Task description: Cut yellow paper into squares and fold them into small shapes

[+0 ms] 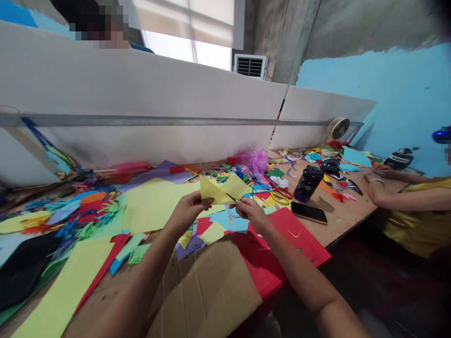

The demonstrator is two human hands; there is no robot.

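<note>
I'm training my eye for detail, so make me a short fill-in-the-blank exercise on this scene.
1. The left hand pinches folded ____ paper.
2. The large sheet below the right forearm is coloured ____.
3. The flat device beside the dark bottle is a ____.

Missing words: yellow; red; phone.

The yellow paper (219,194) is folded, a V-shaped dip in its top. It is held above the desk (347,206), behind its front edge.

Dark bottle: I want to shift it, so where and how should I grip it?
Probably around the dark bottle's middle, from the right: it stands upright and roughly cylindrical, with the smartphone in front and yellow-handled scissors to its left.
</note>
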